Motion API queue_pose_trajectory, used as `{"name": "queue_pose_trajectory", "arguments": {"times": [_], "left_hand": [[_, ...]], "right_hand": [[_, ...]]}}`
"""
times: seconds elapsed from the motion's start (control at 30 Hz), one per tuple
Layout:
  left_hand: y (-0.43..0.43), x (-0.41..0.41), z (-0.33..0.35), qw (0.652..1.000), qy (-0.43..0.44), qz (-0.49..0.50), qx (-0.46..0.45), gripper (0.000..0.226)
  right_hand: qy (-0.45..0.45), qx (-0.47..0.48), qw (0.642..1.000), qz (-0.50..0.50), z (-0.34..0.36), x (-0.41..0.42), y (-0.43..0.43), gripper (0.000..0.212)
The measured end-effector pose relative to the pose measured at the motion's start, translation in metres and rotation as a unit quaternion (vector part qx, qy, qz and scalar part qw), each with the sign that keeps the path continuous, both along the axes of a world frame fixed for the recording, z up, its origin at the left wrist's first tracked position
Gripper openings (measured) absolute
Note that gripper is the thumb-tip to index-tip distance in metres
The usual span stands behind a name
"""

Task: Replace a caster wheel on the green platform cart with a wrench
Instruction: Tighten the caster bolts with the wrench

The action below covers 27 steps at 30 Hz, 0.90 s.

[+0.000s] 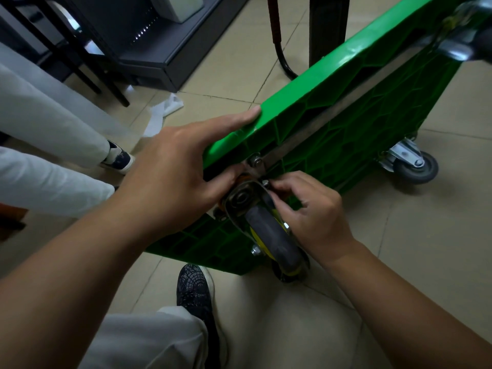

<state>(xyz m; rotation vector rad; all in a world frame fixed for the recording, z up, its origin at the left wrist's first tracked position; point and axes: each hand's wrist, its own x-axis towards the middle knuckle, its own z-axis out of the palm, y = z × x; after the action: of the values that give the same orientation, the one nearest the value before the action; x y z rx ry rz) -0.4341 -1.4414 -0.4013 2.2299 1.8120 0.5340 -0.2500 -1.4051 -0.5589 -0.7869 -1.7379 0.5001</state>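
Green plastic is what our left hand [170,166] clamps, up and left of the caster wheel [269,235]. It holds the tipped green platform cart [346,102] with the forefinger laid along the top edge and the thumb on the ribbed underside beside the wheel's mounting plate. Its other fingers are hidden behind the deck. We judge the first risk lies here: the cart stands on edge, and a slack grip could let it topple toward us.

The caster wheel, a grey tyre on a yellow hub, sits at the near corner of the underside, between our two hands. Just right of it our right hand [314,209] curls in, its fingers [279,186] pinching a small fastener [265,182] at the plate's upper edge, close against the wheel's fork. That fastener could slip from the pinch and be lost, and a swivelling fork could nip us. Well right of the wheel, a second caster [415,166] rests on the floor [426,249], so the cart might roll. We see no wrench.
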Motion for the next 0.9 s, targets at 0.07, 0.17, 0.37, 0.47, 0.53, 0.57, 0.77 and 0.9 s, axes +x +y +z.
{"name": "queue_pose_trajectory", "arguments": {"times": [0.07, 0.17, 0.37, 0.47, 0.53, 0.57, 0.77, 0.9], "left_hand": [[0.000, 0.001, 0.001, 1.000, 0.001, 0.000, -0.004, 0.068], [0.001, 0.001, 0.000, 1.000, 0.002, -0.004, -0.003, 0.068], [0.001, -0.001, -0.001, 1.000, -0.015, -0.004, -0.009, 0.068], [0.001, 0.000, -0.001, 1.000, -0.012, -0.006, -0.001, 0.067], [0.001, 0.000, 0.000, 1.000, -0.013, -0.007, -0.001, 0.067], [0.001, 0.000, 0.000, 1.000, -0.015, -0.008, -0.001, 0.067], [0.001, 0.000, -0.002, 1.000, -0.015, -0.011, 0.002, 0.067], [0.002, -0.001, -0.003, 1.000, -0.017, -0.011, 0.005, 0.066]], "right_hand": [[-0.016, 0.019, 1.000, 0.003, 0.001, 0.002, 0.000, 0.017], [-0.048, 0.062, 0.997, 0.018, 0.001, 0.005, 0.003, 0.014], [-0.063, 0.085, 0.994, 0.006, -0.006, 0.004, 0.005, 0.011], [-0.064, 0.076, 0.995, -0.023, -0.008, 0.002, 0.005, 0.021], [-0.063, 0.070, 0.995, -0.023, -0.007, 0.002, 0.006, 0.026], [-0.066, 0.070, 0.995, -0.022, -0.007, 0.002, 0.007, 0.026], [-0.119, 0.067, 0.990, 0.042, -0.009, 0.015, 0.011, 0.026], [-0.107, 0.060, 0.992, 0.017, -0.005, 0.018, 0.009, 0.019]]}}
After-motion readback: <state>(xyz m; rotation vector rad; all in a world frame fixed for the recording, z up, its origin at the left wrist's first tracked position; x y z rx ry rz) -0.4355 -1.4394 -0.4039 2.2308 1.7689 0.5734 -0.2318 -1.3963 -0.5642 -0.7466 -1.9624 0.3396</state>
